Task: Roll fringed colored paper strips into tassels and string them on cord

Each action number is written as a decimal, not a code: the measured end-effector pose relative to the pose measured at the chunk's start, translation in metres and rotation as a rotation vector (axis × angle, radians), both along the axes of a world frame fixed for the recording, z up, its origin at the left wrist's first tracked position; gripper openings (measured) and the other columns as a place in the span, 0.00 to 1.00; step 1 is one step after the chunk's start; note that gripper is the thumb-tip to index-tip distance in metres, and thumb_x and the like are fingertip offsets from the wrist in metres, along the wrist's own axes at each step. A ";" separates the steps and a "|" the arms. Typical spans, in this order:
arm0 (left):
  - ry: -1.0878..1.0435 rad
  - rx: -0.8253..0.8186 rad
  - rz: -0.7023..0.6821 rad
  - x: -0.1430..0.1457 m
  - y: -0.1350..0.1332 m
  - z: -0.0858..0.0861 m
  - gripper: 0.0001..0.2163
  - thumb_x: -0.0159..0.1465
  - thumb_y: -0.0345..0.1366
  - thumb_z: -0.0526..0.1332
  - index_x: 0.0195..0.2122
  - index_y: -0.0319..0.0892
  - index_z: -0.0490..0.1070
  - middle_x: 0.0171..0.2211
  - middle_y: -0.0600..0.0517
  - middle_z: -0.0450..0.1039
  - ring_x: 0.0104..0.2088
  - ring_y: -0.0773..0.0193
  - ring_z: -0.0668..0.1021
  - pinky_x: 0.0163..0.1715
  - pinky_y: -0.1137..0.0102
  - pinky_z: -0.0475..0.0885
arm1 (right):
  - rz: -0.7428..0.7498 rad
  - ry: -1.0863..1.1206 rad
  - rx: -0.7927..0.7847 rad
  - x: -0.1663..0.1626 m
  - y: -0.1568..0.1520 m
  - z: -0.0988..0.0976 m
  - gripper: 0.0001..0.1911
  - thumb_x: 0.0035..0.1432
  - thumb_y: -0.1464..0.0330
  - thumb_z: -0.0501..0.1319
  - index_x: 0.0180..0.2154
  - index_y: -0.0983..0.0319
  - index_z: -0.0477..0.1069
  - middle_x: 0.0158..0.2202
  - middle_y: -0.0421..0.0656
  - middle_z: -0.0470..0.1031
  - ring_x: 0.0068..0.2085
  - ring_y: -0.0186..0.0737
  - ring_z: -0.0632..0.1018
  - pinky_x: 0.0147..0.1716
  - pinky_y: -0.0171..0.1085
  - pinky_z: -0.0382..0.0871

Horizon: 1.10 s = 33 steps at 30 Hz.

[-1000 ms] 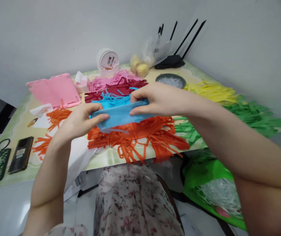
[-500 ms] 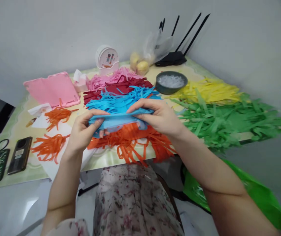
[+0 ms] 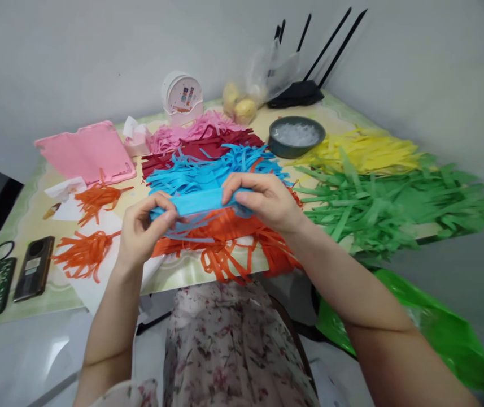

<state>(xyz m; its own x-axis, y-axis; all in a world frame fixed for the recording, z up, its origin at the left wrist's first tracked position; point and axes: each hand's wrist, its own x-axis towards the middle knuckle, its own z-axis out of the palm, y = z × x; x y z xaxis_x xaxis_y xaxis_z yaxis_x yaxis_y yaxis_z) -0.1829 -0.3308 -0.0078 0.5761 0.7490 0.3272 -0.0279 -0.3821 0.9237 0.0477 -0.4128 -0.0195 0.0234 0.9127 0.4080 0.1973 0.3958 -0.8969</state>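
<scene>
A folded strip of blue tissue paper (image 3: 199,202) stretches between my two hands above the table's near side. Its left end is pinched between thumb and fingers of my left hand (image 3: 144,226). My right hand (image 3: 265,200) grips the other end, fingers curled over it. Thin blue fringes hang below the fold. Just beneath lies orange fringed paper (image 3: 229,226), partly covered by the strip. Behind my hands sits a pile of blue fringed paper (image 3: 208,172), with dark red fringed paper (image 3: 208,148) and pink fringed paper (image 3: 191,133) farther back.
Yellow fringe (image 3: 364,150) and green fringe (image 3: 402,200) spread on the right, near a grey bowl (image 3: 295,150) of clear pieces. Orange tassels (image 3: 87,254), two phones (image 3: 34,268) and a pink case (image 3: 84,152) lie left. A black router (image 3: 296,95) stands at the back.
The blue strip has been turned so its flat face shows more and its fringes hang down. My right hand's fingers have curled over the end; both hands remain closed on it.
</scene>
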 end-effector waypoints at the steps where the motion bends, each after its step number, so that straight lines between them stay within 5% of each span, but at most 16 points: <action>1: 0.046 0.062 0.052 0.000 -0.001 0.000 0.12 0.62 0.42 0.67 0.26 0.41 0.72 0.24 0.53 0.71 0.26 0.65 0.76 0.29 0.70 0.73 | -0.032 -0.065 0.035 -0.001 -0.002 0.002 0.10 0.60 0.63 0.62 0.29 0.62 0.73 0.28 0.40 0.73 0.29 0.34 0.72 0.30 0.34 0.66; 6: 0.187 0.394 0.242 0.002 -0.006 0.000 0.09 0.60 0.37 0.70 0.39 0.44 0.73 0.36 0.51 0.77 0.34 0.65 0.78 0.33 0.72 0.71 | -0.252 -0.324 0.083 -0.009 -0.011 0.007 0.12 0.62 0.67 0.62 0.47 0.61 0.74 0.43 0.45 0.80 0.42 0.41 0.79 0.40 0.36 0.71; 9: 0.253 0.475 0.233 0.001 -0.007 -0.001 0.09 0.63 0.35 0.68 0.44 0.44 0.75 0.41 0.50 0.79 0.38 0.63 0.79 0.36 0.71 0.72 | -0.299 -0.389 0.064 -0.009 -0.013 0.006 0.09 0.62 0.69 0.61 0.44 0.61 0.75 0.42 0.46 0.81 0.43 0.42 0.79 0.42 0.38 0.71; 12: 0.237 0.385 0.200 0.001 -0.006 -0.003 0.05 0.64 0.36 0.66 0.36 0.43 0.73 0.36 0.50 0.79 0.37 0.62 0.80 0.38 0.70 0.74 | -0.298 -0.322 0.039 -0.008 -0.014 0.004 0.02 0.60 0.69 0.63 0.36 0.61 0.74 0.36 0.42 0.80 0.38 0.40 0.79 0.40 0.37 0.71; 19: 0.048 -0.047 0.022 0.000 -0.009 -0.005 0.11 0.62 0.41 0.70 0.35 0.43 0.68 0.22 0.57 0.73 0.21 0.66 0.79 0.27 0.71 0.75 | -0.150 0.107 -0.139 -0.013 -0.018 0.000 0.06 0.59 0.65 0.66 0.38 0.60 0.75 0.28 0.39 0.78 0.27 0.34 0.79 0.27 0.33 0.73; 26: -0.080 -0.182 0.033 -0.003 -0.009 -0.010 0.05 0.62 0.34 0.68 0.37 0.42 0.82 0.22 0.53 0.76 0.27 0.64 0.81 0.32 0.70 0.77 | -0.112 0.271 -0.123 -0.018 -0.014 -0.015 0.07 0.58 0.66 0.66 0.37 0.61 0.81 0.29 0.41 0.80 0.28 0.33 0.80 0.26 0.31 0.76; 33: -0.163 -0.142 -0.025 -0.002 -0.009 -0.011 0.06 0.62 0.36 0.69 0.30 0.41 0.76 0.25 0.53 0.74 0.29 0.64 0.81 0.32 0.71 0.76 | -0.098 0.193 -0.047 -0.022 -0.015 -0.011 0.09 0.60 0.65 0.64 0.32 0.62 0.80 0.29 0.42 0.81 0.29 0.35 0.80 0.29 0.33 0.76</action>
<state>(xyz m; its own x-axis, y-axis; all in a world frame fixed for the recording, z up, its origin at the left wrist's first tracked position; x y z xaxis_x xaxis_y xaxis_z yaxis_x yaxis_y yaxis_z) -0.1850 -0.3403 -0.0193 0.5430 0.7806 0.3097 -0.1888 -0.2459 0.9507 0.0260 -0.4281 -0.0307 0.1867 0.9200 0.3445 0.0561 0.3402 -0.9387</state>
